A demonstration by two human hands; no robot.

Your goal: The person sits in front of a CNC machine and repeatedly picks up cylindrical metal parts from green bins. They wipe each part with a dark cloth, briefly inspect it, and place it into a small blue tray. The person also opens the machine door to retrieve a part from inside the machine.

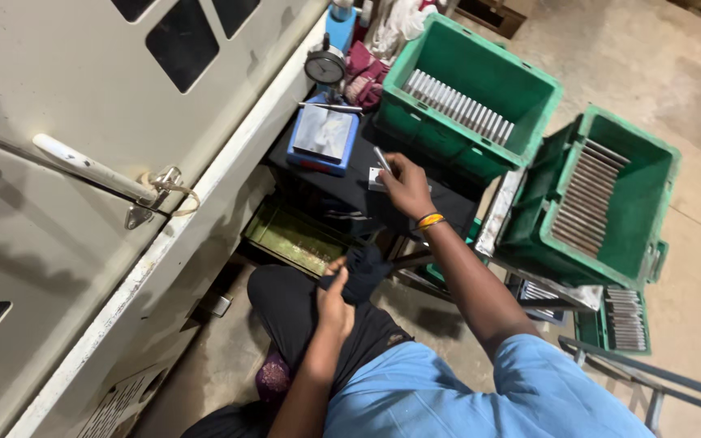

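Observation:
My right hand point(406, 188) reaches forward over a black stand point(342, 182) and pinches a thin metal rod point(382, 159) above a small grey block point(376, 178). An orange and black band sits on that wrist. My left hand point(334, 302) rests on my knee and grips a dark cloth point(364, 272). A blue gauge base point(323, 138) with a round dial gauge point(325, 66) stands just left of the right hand.
A cream machine cabinet point(83, 162) with a handle and latch fills the left. A green crate point(472, 93) of metal rods sits behind the stand; another tilted green crate point(602, 199) of rods stands right. More rods lie in a low tray point(622, 320). A green drip tray point(295, 237) sits under the stand.

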